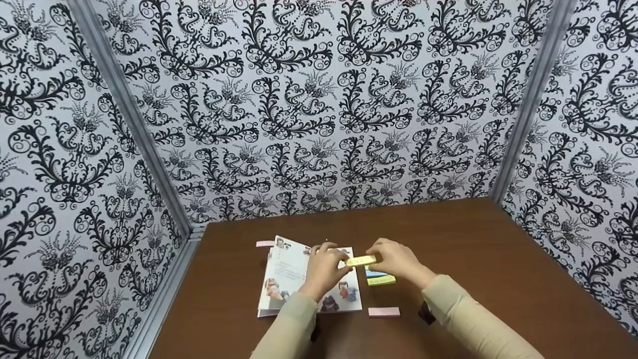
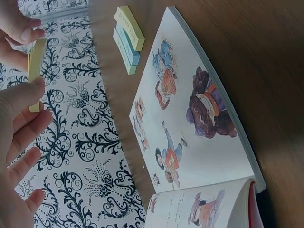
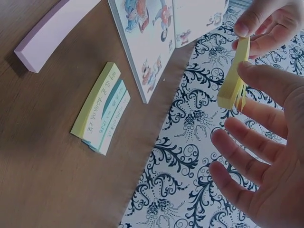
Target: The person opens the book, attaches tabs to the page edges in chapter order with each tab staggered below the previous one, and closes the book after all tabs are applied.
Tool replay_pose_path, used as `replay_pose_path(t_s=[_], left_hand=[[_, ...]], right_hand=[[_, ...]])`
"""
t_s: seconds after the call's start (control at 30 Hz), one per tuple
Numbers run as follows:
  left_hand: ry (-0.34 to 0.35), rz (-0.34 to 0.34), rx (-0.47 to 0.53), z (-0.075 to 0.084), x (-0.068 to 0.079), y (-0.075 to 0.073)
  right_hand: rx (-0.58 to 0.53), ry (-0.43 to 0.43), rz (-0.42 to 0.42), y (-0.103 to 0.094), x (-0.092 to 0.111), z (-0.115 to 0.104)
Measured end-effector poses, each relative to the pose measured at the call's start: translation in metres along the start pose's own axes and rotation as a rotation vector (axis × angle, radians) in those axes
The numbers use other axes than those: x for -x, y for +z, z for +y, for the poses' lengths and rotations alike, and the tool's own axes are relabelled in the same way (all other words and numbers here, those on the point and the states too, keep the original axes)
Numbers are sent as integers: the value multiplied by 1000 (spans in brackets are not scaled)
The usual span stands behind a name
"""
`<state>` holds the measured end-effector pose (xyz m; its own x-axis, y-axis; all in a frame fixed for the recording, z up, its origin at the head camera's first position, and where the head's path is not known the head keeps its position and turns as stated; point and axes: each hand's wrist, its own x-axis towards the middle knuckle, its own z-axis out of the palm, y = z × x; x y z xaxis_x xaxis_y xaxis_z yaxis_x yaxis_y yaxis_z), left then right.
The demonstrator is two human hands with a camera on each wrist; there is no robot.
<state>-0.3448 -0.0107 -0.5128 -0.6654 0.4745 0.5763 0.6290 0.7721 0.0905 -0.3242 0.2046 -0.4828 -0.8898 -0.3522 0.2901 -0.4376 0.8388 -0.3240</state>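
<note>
A long, narrow yellow sticky-note pad (image 1: 361,261) is held up above the table between both hands. My left hand (image 1: 326,267) pinches its left end between thumb and fingers, over the book's right page. At the other end, my right hand (image 1: 398,258) pinches it with thumb and index finger; the remaining fingers are spread in the right wrist view. Some sheets fan apart near the right fingertips on the pad (image 3: 232,85). Beneath the hands lies an open picture book (image 1: 289,269), its right page partly hidden by the left hand.
Beside the book, several yellow and blue-green sticky pads (image 3: 102,107) with writing lie together. A pink pad (image 1: 384,312) lies nearer the front. Past the book's left edge a pink strip (image 1: 264,244) shows. Patterned wall panels (image 1: 309,99) enclose the brown table (image 1: 448,229).
</note>
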Motion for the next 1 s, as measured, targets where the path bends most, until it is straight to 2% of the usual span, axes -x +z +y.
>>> replay_pose_path(t_s=[0.17,0.5,0.73,1.0], left_hand=[[-8,-12,-16,0,2,1],[10,11,-21,-1,3,1],[-57,-33,-2,0,4,3],[-85,-13,37,-1,8,7]], right_hand=[[-21,-9,16,0,0,-1],[-69,-12,115,0,-4,0],[-85,-68,125,-3,-4,-4],[-71,-116,116,-6,-5,-8]])
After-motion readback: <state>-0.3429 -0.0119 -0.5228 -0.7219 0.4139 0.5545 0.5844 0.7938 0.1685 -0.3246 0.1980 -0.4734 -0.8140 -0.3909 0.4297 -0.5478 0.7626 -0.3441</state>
